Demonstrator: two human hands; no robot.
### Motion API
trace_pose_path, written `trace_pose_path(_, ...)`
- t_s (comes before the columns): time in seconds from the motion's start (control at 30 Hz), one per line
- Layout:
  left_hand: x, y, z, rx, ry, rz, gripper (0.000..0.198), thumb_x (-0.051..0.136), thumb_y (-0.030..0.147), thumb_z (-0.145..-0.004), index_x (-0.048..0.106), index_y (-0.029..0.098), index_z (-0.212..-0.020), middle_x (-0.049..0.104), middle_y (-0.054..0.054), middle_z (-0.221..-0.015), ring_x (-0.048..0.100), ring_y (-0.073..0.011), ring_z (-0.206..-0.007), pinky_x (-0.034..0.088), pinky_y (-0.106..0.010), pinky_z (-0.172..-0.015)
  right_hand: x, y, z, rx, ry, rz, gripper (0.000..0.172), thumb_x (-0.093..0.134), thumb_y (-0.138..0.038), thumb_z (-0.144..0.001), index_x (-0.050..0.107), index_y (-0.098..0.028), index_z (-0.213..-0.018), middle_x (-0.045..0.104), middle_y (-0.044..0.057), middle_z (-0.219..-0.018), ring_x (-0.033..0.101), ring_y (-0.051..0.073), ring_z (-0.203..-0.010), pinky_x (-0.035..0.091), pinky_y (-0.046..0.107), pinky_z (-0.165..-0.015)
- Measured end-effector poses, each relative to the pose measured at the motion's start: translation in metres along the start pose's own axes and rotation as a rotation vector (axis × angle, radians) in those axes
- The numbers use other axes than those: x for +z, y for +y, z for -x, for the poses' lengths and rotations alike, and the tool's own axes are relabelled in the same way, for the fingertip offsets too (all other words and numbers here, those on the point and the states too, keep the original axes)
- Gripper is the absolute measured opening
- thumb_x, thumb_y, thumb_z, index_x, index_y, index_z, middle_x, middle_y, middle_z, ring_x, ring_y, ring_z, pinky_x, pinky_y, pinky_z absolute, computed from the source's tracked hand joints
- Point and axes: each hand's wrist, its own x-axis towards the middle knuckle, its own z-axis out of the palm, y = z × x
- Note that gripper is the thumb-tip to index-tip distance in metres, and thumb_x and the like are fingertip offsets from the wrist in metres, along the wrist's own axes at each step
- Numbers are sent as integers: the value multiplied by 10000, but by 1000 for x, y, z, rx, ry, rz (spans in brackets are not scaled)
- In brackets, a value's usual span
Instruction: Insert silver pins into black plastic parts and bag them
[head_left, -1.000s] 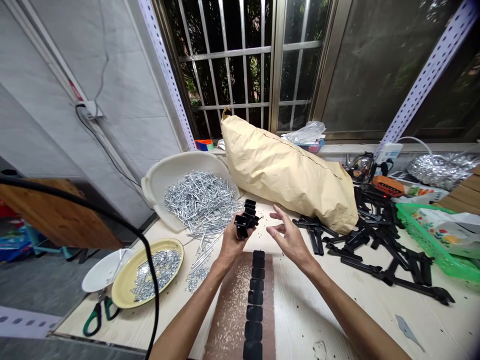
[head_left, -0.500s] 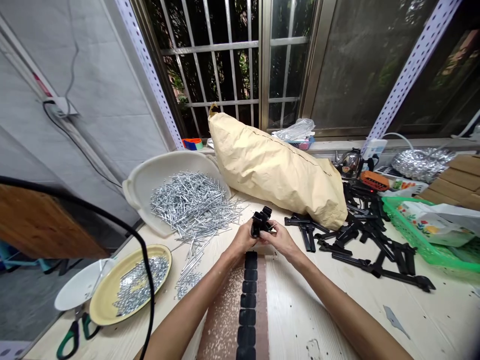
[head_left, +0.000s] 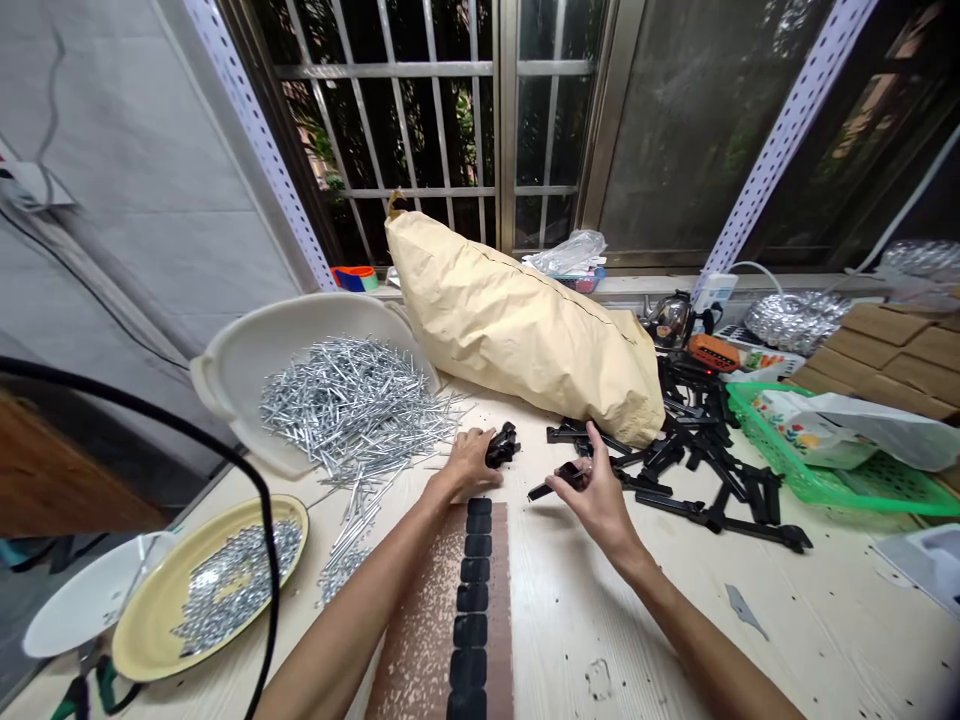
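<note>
My left hand (head_left: 466, 466) rests on the table and grips a cluster of small black plastic pieces (head_left: 501, 445). To its right, my right hand (head_left: 596, 495) pinches a single black plastic piece (head_left: 553, 482) between thumb and fingers, just above the tabletop. A row of black rectangular pieces (head_left: 471, 600) lies along a brown board (head_left: 420, 640) in front of me, its far end just below my left hand.
A pile of silver nails (head_left: 352, 405) spills from a white basin (head_left: 247, 350). A yellow plate of small screws (head_left: 217, 590) sits front left. A tan paper sack (head_left: 517, 325) lies behind; black plastic parts (head_left: 697, 470) and a green basket (head_left: 832, 470) lie right.
My hands came together around the black cluster, then parted. My right hand has drawn one black piece off to the right; my left lowered the cluster to the table. The view shifted right.
</note>
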Motion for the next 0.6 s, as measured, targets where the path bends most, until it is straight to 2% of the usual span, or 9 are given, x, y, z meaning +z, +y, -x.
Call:
trace_pose_path(0.07, -9, 9, 9, 51, -50, -7, 1029, 827, 356, -432, 411, 154, -1352, 274, -198, -1469, 140, -426, -1353, 210, -489, -1055, -1, -7, 3, -76, 10, 166, 803, 667, -382, -724, 271, -198, -1397, 579, -6, -810, 563, 139, -599, 498, 316, -631)
trace_pose_path(0.13, -16, 25, 25, 200, -106, 25, 1029, 797, 427, -503, 340, 198, -1397, 161, -151, -1521, 11, -393, -1384, 129, -515, -1083, 1, -14, 3, -116, 13, 213, 710, 656, -376, -737, 347, -194, -1349, 579, 3, -826, 560, 137, -602, 491, 308, -631)
trace_pose_path(0.2, -15, 45, 45, 327, -85, 127, 943, 746, 447, -596, 319, 217, -1405, 232, -125, -1506, 78, -340, -1393, 116, -502, -1096, 5, -23, 4, -132, 17, 175, 643, 661, -380, -735, 400, -193, -1293, 589, 16, -849, 583, 151, -659, 496, 302, -646)
trace_pose_path(0.27, -8, 66, 64, 364, 42, 270, 680, 647, 354, -732, 399, 228, -1352, 395, -112, -1430, 268, -292, -1350, 155, -484, -1092, 9, -36, 7, -156, 2, 96, 637, 672, -395, -729, 405, -200, -1273, 599, 25, -872, 598, 167, -728, 505, 302, -672)
trace_pose_path(0.3, -5, 74, 71, 351, 131, 364, 512, 567, 303, -795, 470, 217, -1291, 496, -113, -1347, 406, -261, -1268, 241, -452, -1064, 9, -44, 9, -178, -17, 54, 665, 680, -405, -722, 388, -207, -1286, 602, 32, -900, 601, 170, -756, 510, 306, -691)
trace_pose_path(0.37, 0, 83, 83, 225, 330, 545, 294, 503, 287, -834, 597, 179, -1091, 651, -103, -1083, 590, -220, -992, 425, -362, -886, 7, -59, 16, -234, -43, -2, 756, 701, -426, -702, 334, -227, -1333, 593, 54, -1008, 599, 173, -813, 514, 325, -744)
trace_pose_path(0.4, 0, 84, 87, 121, 447, 632, 234, 507, 315, -833, 627, 165, -967, 674, -81, -926, 612, -197, -840, 461, -313, -765, 3, -66, 19, -260, -39, -17, 795, 707, -433, -698, 304, -238, -1355, 577, 67, -1073, 596, 175, -843, 511, 339, -774)
trace_pose_path(0.5, -6, 79, 100, -181, 744, 846, 320, 574, 440, -779, 565, 158, -628, 546, 9, -562, 498, -119, -531, 384, -226, -519, -10, -77, 28, -286, 19, -43, 764, 661, -439, -749, 271, -254, -1379, 549, 83, -1149, 593, 175, -872, 500, 369, -818)
trace_pose_path(0.6, -14, 70, 114, -297, 834, 1020, 425, 615, 498, -722, 457, 172, -500, 405, 55, -443, 366, -73, -419, 294, -208, -431, -17, -75, 36, -251, 29, -45, 684, 605, -451, -793, 300, -239, -1367, 583, 81, -1074, 601, 171, -804, 513, 372, -774)
